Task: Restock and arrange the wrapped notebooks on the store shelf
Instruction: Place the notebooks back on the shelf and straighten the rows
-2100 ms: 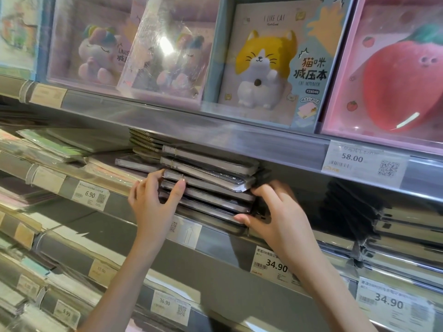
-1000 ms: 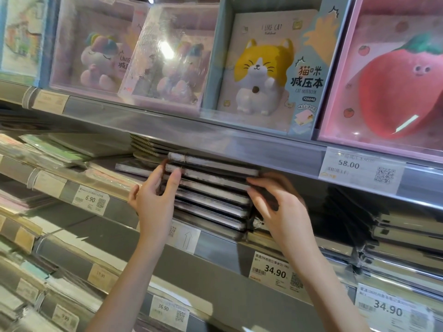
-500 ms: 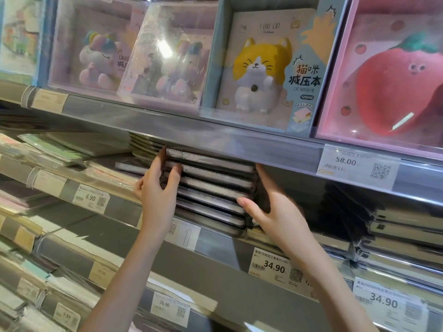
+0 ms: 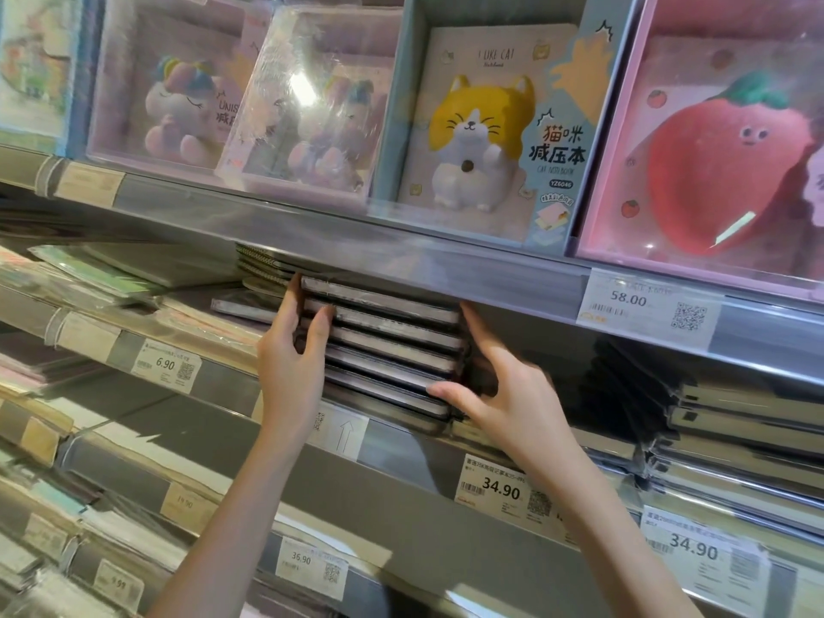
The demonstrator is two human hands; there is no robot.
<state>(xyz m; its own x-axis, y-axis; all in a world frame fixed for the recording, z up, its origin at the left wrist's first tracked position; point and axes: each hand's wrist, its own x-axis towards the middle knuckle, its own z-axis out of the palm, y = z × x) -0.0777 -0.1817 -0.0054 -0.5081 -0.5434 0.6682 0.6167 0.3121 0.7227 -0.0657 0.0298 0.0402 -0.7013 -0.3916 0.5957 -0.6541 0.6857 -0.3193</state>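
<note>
A stack of several dark wrapped notebooks (image 4: pixel 392 345) lies flat on the middle shelf (image 4: pixel 401 434), its top just under the shelf above. My left hand (image 4: pixel 292 363) presses straight fingers against the stack's left end, thumb on its front edge. My right hand (image 4: pixel 504 394) is spread against the stack's right end, fingers reaching up behind the corner and thumb on the lowest notebook's front edge. The stack's spines look roughly aligned.
The upper shelf rail (image 4: pixel 401 265) hangs close over the stack. Boxed plush notebooks with a cat (image 4: pixel 481 136) and a strawberry (image 4: pixel 722 167) stand above. More dark notebooks (image 4: pixel 735 430) are piled at right. Thin notebooks (image 4: pixel 133 278) lie at left. Price tags line the rails.
Both hands have squeezed the stack from its two ends and squared it. The notebooks sit more evenly than two seconds ago. The right hand's fingers have straightened upward along the right end.
</note>
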